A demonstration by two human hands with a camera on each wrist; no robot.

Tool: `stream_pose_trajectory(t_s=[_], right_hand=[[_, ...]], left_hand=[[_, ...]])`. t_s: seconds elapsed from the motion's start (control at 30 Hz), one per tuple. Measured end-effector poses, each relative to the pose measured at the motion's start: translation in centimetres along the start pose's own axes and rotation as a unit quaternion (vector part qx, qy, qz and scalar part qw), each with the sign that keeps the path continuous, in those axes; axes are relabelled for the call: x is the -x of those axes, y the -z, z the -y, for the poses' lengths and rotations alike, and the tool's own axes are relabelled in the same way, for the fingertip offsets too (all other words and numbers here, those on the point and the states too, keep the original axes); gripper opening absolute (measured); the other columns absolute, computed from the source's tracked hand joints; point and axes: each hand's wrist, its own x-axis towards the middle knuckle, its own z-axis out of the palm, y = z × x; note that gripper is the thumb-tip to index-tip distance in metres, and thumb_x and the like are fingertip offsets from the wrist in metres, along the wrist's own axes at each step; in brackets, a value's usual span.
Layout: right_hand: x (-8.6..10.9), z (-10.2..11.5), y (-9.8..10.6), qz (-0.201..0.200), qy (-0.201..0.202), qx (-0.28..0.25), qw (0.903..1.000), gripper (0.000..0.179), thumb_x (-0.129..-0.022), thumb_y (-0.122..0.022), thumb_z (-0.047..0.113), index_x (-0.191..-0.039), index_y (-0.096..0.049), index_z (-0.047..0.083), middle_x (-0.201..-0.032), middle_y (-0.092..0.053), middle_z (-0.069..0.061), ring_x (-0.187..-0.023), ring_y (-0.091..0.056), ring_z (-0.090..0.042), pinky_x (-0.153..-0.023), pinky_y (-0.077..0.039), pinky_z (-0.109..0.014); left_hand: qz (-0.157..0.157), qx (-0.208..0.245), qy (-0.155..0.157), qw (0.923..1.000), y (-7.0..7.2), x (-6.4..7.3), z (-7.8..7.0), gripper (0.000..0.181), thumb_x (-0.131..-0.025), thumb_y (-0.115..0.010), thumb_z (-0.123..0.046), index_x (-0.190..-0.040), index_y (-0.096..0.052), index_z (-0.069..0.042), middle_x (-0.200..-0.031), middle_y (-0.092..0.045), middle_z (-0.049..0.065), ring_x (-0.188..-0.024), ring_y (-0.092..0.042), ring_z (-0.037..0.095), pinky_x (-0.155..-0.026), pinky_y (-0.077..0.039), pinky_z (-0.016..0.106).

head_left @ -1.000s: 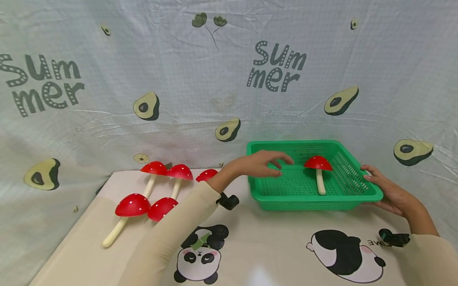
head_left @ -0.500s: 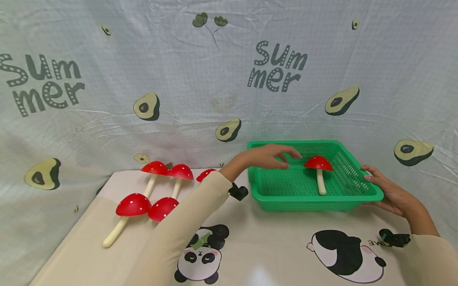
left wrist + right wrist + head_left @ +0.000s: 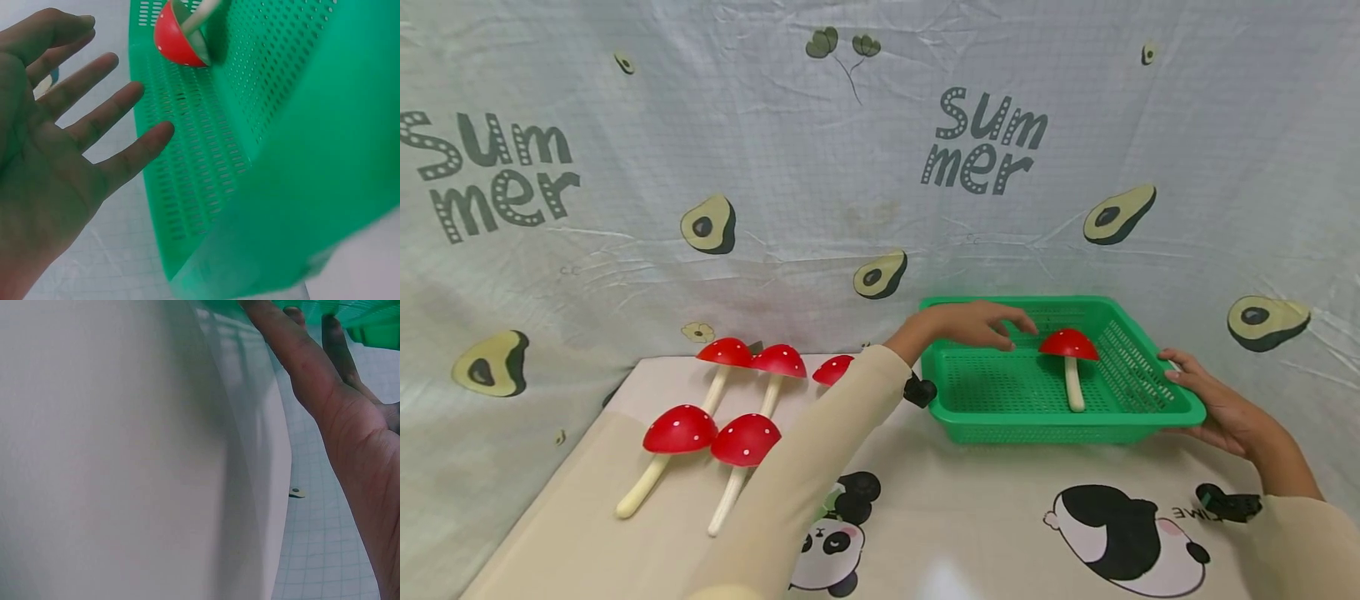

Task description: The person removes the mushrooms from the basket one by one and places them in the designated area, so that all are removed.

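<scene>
A green plastic basket [image 3: 1000, 425] stands at the right of the table against the backdrop. Inside it lies one toy mushroom [image 3: 1073, 385] with a red, white-dotted cap and a pale stem. My left hand [image 3: 976, 324] hovers over the basket's back left part, fingers spread and holding nothing, its fingertips just left of that mushroom's cap. The left wrist view shows the bare palm and the same red cap [image 3: 175, 39] beyond the fingers. At the basket's right end my right hand [image 3: 1221, 408] grips the rim, with fingers [image 3: 294, 350] reaching under the green edge in the right wrist view.
Several more toy mushrooms [image 3: 680, 430] lie in a loose group on the left of the table, one partly hidden behind the left sleeve [image 3: 820, 450]. A white printed cloth [image 3: 797, 183] hangs behind. Panda prints [image 3: 1123, 533] mark the tabletop.
My left hand has moved right and slightly back over the basket, closer to the mushroom in it. The sleeve uncovers a front mushroom's stem. The right hand and basket stay put.
</scene>
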Motion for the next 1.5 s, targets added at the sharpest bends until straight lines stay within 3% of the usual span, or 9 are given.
stream_pose_trajectory(t_s=[0.4,0.67,0.83,1.0,1.07,1.17,1.37,1.5], right_hand=[[0.2,-0.4,0.3,-0.005,-0.008,0.002,1.0000,0.030,-0.113,-0.022,0.019,-0.136,-0.025,0.037,-0.122,-0.049,0.003,-0.101,-0.068,-0.018,-0.085,-0.059,-0.046],[0.2,-0.2,0.3,-0.001,-0.005,0.004,1.0000,0.030,-0.113,-0.022,0.018,-0.138,-0.025,0.036,-0.122,-0.049,0.002,-0.100,-0.069,-0.019,-0.084,-0.060,-0.046],[0.1,-0.1,0.3,0.000,-0.008,0.001,1.0000,0.030,-0.113,-0.022,0.018,-0.137,-0.024,0.036,-0.122,-0.050,0.001,-0.100,-0.069,-0.020,-0.084,-0.060,-0.047],[0.0,-0.1,0.3,0.005,-0.007,-0.004,1.0000,0.030,-0.113,-0.023,0.018,-0.137,-0.025,0.036,-0.122,-0.050,0.000,-0.100,-0.069,-0.021,-0.083,-0.060,-0.047],[0.0,0.0,0.2,0.001,-0.009,-0.003,1.0000,0.030,-0.113,-0.024,0.018,-0.137,-0.025,0.036,-0.122,-0.050,0.000,-0.100,-0.069,-0.021,-0.083,-0.060,-0.047],[0.0,-0.1,0.3,-0.002,-0.013,-0.002,0.9999,0.030,-0.113,-0.023,0.019,-0.137,-0.025,0.037,-0.121,-0.049,0.000,-0.100,-0.069,-0.020,-0.083,-0.060,-0.047],[-0.2,0.0,0.3,-0.021,-0.017,0.015,0.9995,0.029,-0.113,-0.026,0.021,-0.136,-0.025,0.037,-0.121,-0.049,0.002,-0.098,-0.069,-0.019,-0.082,-0.060,-0.045],[-0.3,0.1,0.2,-0.033,-0.020,0.028,0.9989,0.028,-0.113,-0.027,0.021,-0.136,-0.025,0.037,-0.121,-0.049,0.002,-0.097,-0.069,-0.018,-0.081,-0.061,-0.045]], left_hand=[[0.009,-0.019,0.020,0.9996,-0.5,-2.1,0.5,0.042,-0.106,-0.051,-0.013,-0.148,-0.049,-0.014,-0.153,-0.047,0.002,-0.134,-0.049,0.017,-0.103,-0.040,0.016],[0.013,0.006,0.013,0.9998,-0.4,-3.2,0.9,0.044,-0.105,-0.048,-0.007,-0.148,-0.048,-0.006,-0.154,-0.045,0.010,-0.145,-0.039,0.028,-0.106,-0.038,0.018],[0.013,0.020,0.030,0.9993,-0.5,-3.4,1.4,0.046,-0.104,-0.044,-0.005,-0.149,-0.047,-0.007,-0.157,-0.042,0.015,-0.144,-0.039,0.027,-0.106,-0.044,0.031],[0.014,0.034,0.060,0.9976,-0.8,-3.6,1.6,0.047,-0.104,-0.044,-0.008,-0.151,-0.046,-0.012,-0.158,-0.040,0.012,-0.135,-0.045,0.021,-0.106,-0.046,0.050],[0.015,0.035,0.066,0.9971,-1.0,-3.8,1.7,0.047,-0.104,-0.044,-0.009,-0.151,-0.046,-0.013,-0.158,-0.039,0.011,-0.134,-0.045,0.020,-0.106,-0.046,0.051],[0.017,0.030,0.068,0.9970,-1.1,-4.2,1.8,0.047,-0.105,-0.045,-0.009,-0.152,-0.045,-0.012,-0.158,-0.039,0.011,-0.137,-0.044,0.021,-0.106,-0.046,0.047],[0.019,-0.026,0.047,0.9984,-0.5,-5.5,1.3,0.047,-0.104,-0.045,-0.007,-0.152,-0.044,-0.006,-0.156,-0.042,0.011,-0.146,-0.036,0.023,-0.108,-0.038,0.022],[0.013,-0.050,0.045,0.9977,-0.7,-6.6,1.3,0.049,-0.104,-0.045,-0.007,-0.153,-0.042,-0.008,-0.157,-0.041,0.008,-0.147,-0.035,0.021,-0.110,-0.034,0.020]])
